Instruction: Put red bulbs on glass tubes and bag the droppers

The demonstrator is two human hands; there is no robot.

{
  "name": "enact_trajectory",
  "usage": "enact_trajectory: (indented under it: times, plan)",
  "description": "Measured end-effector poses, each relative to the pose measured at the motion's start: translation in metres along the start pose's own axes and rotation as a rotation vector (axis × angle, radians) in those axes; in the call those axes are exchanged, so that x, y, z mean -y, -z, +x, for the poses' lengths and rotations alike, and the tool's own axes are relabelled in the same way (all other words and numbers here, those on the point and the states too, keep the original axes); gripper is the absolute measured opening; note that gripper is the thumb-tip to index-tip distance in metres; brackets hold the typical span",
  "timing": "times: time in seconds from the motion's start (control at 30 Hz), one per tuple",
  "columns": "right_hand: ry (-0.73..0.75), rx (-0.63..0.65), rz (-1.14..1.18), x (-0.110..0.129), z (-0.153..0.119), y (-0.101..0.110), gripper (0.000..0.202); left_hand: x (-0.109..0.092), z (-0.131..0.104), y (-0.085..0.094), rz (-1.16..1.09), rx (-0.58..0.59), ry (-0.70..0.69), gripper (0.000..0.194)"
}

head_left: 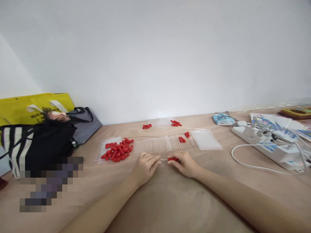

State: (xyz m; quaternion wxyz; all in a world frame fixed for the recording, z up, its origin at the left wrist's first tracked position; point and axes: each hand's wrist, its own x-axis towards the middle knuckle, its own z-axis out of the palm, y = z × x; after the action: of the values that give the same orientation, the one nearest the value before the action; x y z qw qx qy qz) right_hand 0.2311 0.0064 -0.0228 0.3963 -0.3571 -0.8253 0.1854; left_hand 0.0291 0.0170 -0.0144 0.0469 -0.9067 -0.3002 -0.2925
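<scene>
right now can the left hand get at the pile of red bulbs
Probably yes: the pile of red bulbs lies close by the left hand, with nothing visible standing between them. That hand seems to hold a thin clear tube, though, so its grip may need freeing first.

The rubber caps (118, 152) are a plain bright red, as is the cap (173, 159) in the right hand (183, 163). The tubes (155, 145) look clear and colourless, the plastic sleeves (206, 139) clear and milky. The worktop (206, 168) is light brown; the wall (155, 58), pale grey. The yellow bag (14, 110) has black lettering and white handles. The black bag (51, 145) carries broad cream stripes, the pouch (84, 126) narrow dark-and-white ones. The mask (223, 119) is light blue, the power strip (245, 135) white with blue patches.
</scene>
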Motion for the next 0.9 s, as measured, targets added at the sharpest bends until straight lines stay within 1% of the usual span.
enact_trajectory:
  times: [0.07, 0.17, 0.43, 0.57, 0.63, 0.77, 0.9]
  plan:
    - [-0.003, -0.004, 0.016, -0.001, -0.001, 0.002, 0.013, 0.001, -0.001, 0.003, 0.012, -0.005, 0.009, 0.021]
    - [-0.015, -0.015, 0.031, -0.001, -0.002, 0.004, 0.014, 0.001, -0.001, 0.004, 0.029, -0.002, -0.015, 0.025]
    - [-0.037, -0.044, 0.026, -0.001, -0.001, 0.000, 0.013, 0.001, -0.002, 0.000, 0.041, -0.015, -0.037, 0.028]
    - [-0.045, -0.027, 0.029, -0.001, -0.001, 0.003, 0.014, 0.001, 0.000, 0.001, 0.020, 0.014, -0.019, 0.029]
    - [-0.040, -0.008, 0.039, -0.002, -0.001, 0.005, 0.015, 0.000, 0.000, 0.002, 0.020, 0.031, -0.021, 0.028]
    - [-0.023, 0.076, 0.053, -0.004, -0.001, 0.009, 0.020, -0.002, 0.000, 0.004, 0.025, 0.059, -0.049, 0.027]
    - [0.002, 0.134, 0.077, -0.006, -0.002, 0.012, 0.023, -0.001, -0.001, 0.005, 0.013, 0.069, -0.042, 0.028]
